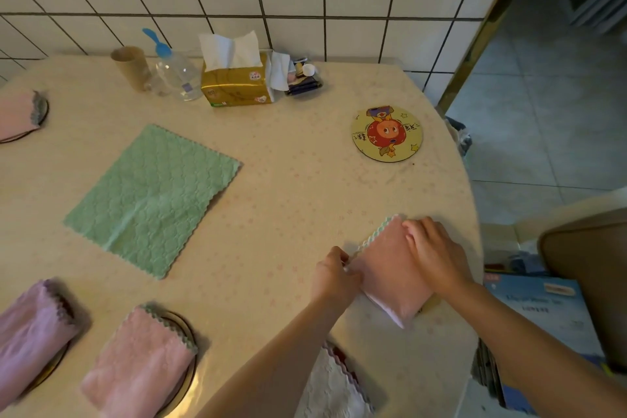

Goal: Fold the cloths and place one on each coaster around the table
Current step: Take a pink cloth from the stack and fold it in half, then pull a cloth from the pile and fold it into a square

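Near the table's right edge, our left hand (334, 273) pinches the folded pink cloth (390, 276) while our right hand (432, 253) presses it flat; releasing carelessly may spring the fold open.

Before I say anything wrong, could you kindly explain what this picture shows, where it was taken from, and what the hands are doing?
There is no machine here: a person wears a camera on the head, looking down at their own two bare hands. The left hand pinches the edge of a folded pink cloth with its fingers, while the right hand presses on top of it. On the table lie an unfolded green cloth, a bare cartoon coaster, and more folded cloths, three of them plainly on coasters, such as one near the front edge. A tissue box and a plastic bottle stand by the tiled wall.
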The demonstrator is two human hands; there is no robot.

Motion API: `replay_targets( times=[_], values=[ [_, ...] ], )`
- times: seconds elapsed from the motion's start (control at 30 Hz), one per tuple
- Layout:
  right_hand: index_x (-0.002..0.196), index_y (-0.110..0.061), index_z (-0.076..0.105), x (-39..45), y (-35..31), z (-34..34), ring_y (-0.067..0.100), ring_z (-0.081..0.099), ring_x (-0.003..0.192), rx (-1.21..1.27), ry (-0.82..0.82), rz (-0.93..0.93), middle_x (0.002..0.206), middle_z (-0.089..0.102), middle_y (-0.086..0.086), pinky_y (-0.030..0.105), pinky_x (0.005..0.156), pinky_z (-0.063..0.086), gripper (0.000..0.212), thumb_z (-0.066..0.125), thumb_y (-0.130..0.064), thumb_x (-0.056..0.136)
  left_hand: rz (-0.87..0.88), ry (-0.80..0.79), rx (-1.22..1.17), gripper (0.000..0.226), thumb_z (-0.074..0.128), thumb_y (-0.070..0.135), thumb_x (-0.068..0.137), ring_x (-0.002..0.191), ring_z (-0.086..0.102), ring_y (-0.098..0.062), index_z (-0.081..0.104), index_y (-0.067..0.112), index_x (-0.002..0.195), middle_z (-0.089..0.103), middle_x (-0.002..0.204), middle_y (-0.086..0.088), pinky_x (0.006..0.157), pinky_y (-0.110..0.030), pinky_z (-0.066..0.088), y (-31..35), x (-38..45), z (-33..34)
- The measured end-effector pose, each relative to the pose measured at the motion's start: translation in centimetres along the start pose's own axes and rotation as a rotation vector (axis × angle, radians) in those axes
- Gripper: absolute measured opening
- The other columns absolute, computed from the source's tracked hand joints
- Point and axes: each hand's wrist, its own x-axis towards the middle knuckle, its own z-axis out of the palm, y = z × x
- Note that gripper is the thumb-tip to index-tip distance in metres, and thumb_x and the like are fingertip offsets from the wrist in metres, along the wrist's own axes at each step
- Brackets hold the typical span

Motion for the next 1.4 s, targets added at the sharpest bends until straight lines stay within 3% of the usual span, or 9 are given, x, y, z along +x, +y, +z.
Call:
replay_targets(
  times=[0.13,0.3,0.47,0.8,0.9,1.0,1.13,1.23,1.4],
  values=[
    [0.117,-0.014,0.053,0.1,-0.4,-1.2,0.028,0.055,0.079,-0.220,-0.004,-0.035,0.102,0.056,0.010,0.036,0.053,0.045,0.047,0.072,-0.008,0.074,0.003,0.097,0.043,0.022,0.048,0.010,0.086,0.083,0.064,-0.029,0.054,0.012,0.107,0.065,0.100,-0.011,0.063,-0.032,0.051,-1.5,0.5,-2.2],
    [0.116,-0.015,0.055,0.6,-3.3,-2.3,0.029,0.053,0.092,-0.234,0.069,-0.124,0.109,0.054,0.007,0.037,0.068,0.046,0.047,0.062,0.003,0.072,0.047,0.186,0.112,0.023,0.051,0.012,0.085,0.087,0.062,-0.027,0.057,0.015,0.107,0.065,0.100,-0.008,0.067,-0.029,0.048,-4.9,1.0,-9.2],
    [0.104,-0.011,0.062,2.3,-10.9,-1.7,0.029,0.060,0.090,-0.030,0.048,-0.245,0.100,0.061,0.006,0.039,0.066,0.051,0.048,0.066,0.009,0.061,0.117,0.318,0.174,0.021,0.056,0.007,0.082,0.090,0.060,-0.027,0.062,0.012,0.101,0.066,0.098,-0.006,0.075,-0.031,0.048,-9.1,1.3,-17.5],
    [0.104,-0.011,0.060,3.2,-32.6,3.8,0.028,0.053,0.101,0.156,-0.134,-0.563,0.105,0.056,0.007,0.041,0.077,0.051,0.020,0.051,-0.013,0.086,0.367,0.411,0.732,0.049,0.066,-0.010,0.057,0.097,0.060,-0.034,0.068,0.010,0.102,0.064,0.106,-0.010,0.072,-0.040,0.052,-22.1,3.1,-33.6],
    [0.107,-0.010,0.058,3.2,-38.8,5.6,0.027,0.051,0.104,0.132,-0.213,-0.580,0.109,0.055,0.008,0.040,0.081,0.050,0.025,0.048,-0.025,0.090,0.408,0.359,0.830,0.056,0.069,-0.009,0.055,0.100,0.063,-0.034,0.067,0.010,0.108,0.065,0.112,-0.011,0.071,-0.041,0.055,-24.5,4.0,-37.5],
    [0.088,-0.016,0.063,3.2,-43.0,6.9,0.021,0.058,0.087,-0.045,-0.221,-0.613,0.091,0.059,0.002,0.028,0.060,0.049,0.029,0.066,-0.042,0.074,0.454,0.287,0.900,0.048,0.050,0.010,0.067,0.101,0.064,-0.031,0.067,0.014,0.112,0.065,0.114,-0.007,0.073,-0.040,0.056,-26.1,5.2,-40.2],
    [0.074,-0.018,0.056,3.4,-44.6,8.3,0.020,0.057,0.070,-0.155,-0.072,-0.593,0.075,0.055,0.001,0.028,0.045,0.042,0.010,0.064,-0.021,0.067,0.529,0.200,0.940,0.051,0.035,0.024,0.069,0.088,0.066,-0.030,0.071,0.018,0.105,0.067,0.103,-0.004,0.073,-0.036,0.056,-26.1,6.0,-41.6],
    [0.075,-0.016,0.053,3.9,-44.8,7.9,0.022,0.056,0.068,-0.093,-0.068,-0.548,0.074,0.055,0.002,0.031,0.048,0.043,0.013,0.053,-0.005,0.068,0.567,0.154,0.933,0.048,0.037,0.032,0.069,0.087,0.067,-0.029,0.071,0.018,0.100,0.067,0.101,-0.004,0.073,-0.034,0.056,-25.3,6.0,-41.8],
    [0.095,-0.012,0.049,4.0,-44.5,5.2,0.027,0.053,0.086,0.239,-0.211,-0.379,0.092,0.057,0.008,0.038,0.067,0.040,0.011,0.043,-0.022,0.096,0.616,0.141,0.953,0.048,0.042,0.039,0.073,0.110,0.063,-0.022,0.062,0.015,0.109,0.063,0.125,-0.006,0.089,-0.036,0.053,-25.6,7.4,-41.9]
  ],
)
